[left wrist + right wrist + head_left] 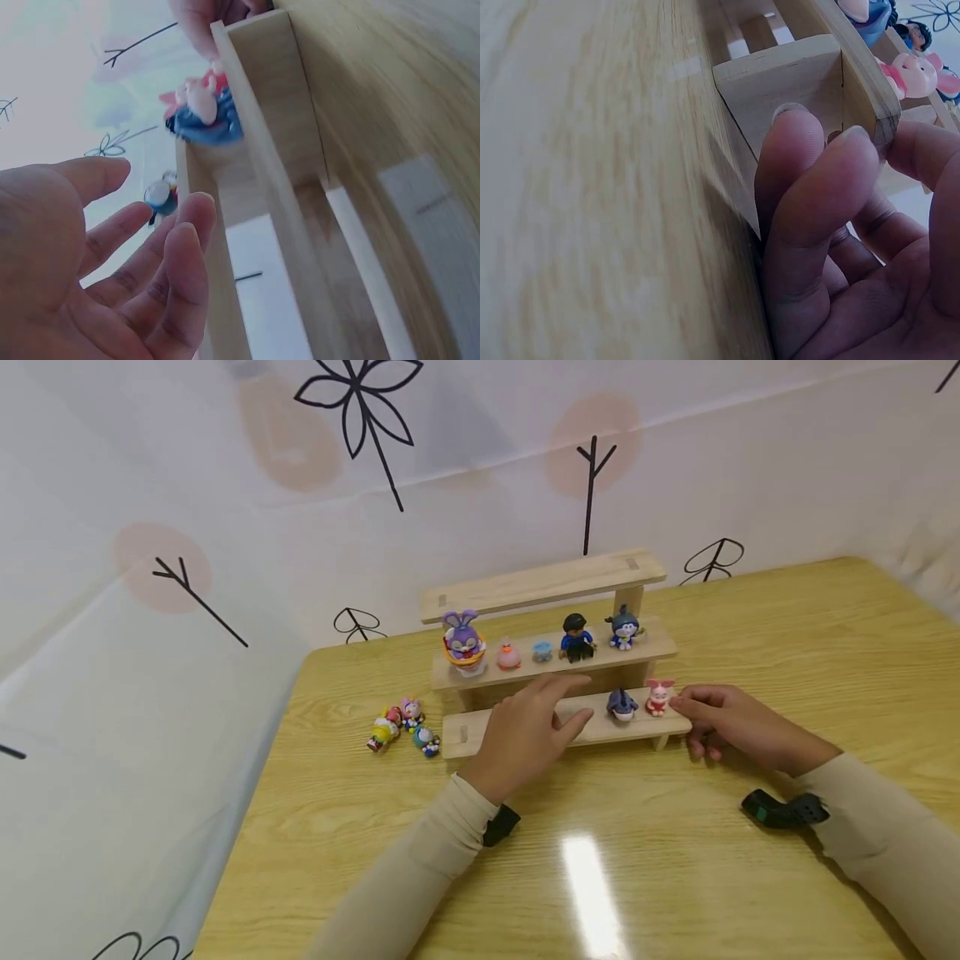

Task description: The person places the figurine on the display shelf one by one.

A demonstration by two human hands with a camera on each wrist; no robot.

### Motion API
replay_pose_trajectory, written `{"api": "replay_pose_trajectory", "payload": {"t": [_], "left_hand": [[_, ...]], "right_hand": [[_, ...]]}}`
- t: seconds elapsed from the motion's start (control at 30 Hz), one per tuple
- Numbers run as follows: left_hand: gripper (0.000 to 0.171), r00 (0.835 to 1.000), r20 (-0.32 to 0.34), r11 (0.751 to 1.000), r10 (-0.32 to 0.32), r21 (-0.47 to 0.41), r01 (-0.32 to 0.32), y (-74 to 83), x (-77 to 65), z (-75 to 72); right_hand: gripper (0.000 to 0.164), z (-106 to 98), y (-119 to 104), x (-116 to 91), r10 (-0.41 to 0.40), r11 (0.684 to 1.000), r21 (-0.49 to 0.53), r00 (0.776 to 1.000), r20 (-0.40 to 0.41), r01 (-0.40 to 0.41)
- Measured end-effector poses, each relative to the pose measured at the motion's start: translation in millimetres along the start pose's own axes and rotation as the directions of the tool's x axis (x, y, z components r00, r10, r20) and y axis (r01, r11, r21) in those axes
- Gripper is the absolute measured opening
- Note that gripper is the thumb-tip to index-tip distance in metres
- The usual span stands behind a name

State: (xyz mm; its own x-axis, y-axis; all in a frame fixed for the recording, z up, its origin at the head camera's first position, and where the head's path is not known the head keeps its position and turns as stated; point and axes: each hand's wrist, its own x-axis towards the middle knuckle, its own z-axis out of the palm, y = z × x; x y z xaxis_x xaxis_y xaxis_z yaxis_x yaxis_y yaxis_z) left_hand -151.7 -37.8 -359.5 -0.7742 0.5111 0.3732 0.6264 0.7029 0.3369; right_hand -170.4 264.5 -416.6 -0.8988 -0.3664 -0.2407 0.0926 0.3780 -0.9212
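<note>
Sleeved left hand (525, 727) hovers, fingers wide, while the right hand (731, 722) grips the shelf (542, 587), long axis crosswise.

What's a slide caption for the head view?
Left hand hovers by a three-tier wooden display stand; right hand at its lower right end, beside a Piglet figurine.

I can read no text, label, brand or number in my three views: none on the figurines (577, 642) on the wooden shelf (543, 588) toward the far edge of the desk (787, 627), and just line drawings (588, 497) on the cloth (480, 522) behind.
</note>
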Motion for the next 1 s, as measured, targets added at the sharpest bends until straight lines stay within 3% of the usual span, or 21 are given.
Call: {"api": "replay_pose_trajectory", "payload": {"t": [0.37,0.53,0.7,1.0], "left_hand": [[0.032,0.993,-0.114,0.995,0.03,0.098,-0.019,-29.3,-32.5,-27.1],[0.03,0.986,-0.166,0.992,0.014,0.125,0.007,-47.9,-49.5,-40.9],[0.025,0.969,-0.247,0.992,-0.014,0.121,0.045,-70.0,-62.0,-53.9],[0.018,0.929,-0.37,0.983,-0.025,0.16,0.09,-104.1,-64.1,-67.3]], "right_hand": [[0.041,-2.0,1.4,-4.3,0.032,0.999,-0.019,0.999,-0.003,-0.032],[0.041,-4.3,1.9,-5.7,0.03,0.999,-0.028,1.0,-0.007,-0.031],[0.039,-3.4,1.2,-3.7,0.02,1.0,-0.011,1.0,0.002,-0.02],[0.04,-1.4,2.7,-2.3,0.015,1.0,0.004,1.0,0.008,-0.015]]}}
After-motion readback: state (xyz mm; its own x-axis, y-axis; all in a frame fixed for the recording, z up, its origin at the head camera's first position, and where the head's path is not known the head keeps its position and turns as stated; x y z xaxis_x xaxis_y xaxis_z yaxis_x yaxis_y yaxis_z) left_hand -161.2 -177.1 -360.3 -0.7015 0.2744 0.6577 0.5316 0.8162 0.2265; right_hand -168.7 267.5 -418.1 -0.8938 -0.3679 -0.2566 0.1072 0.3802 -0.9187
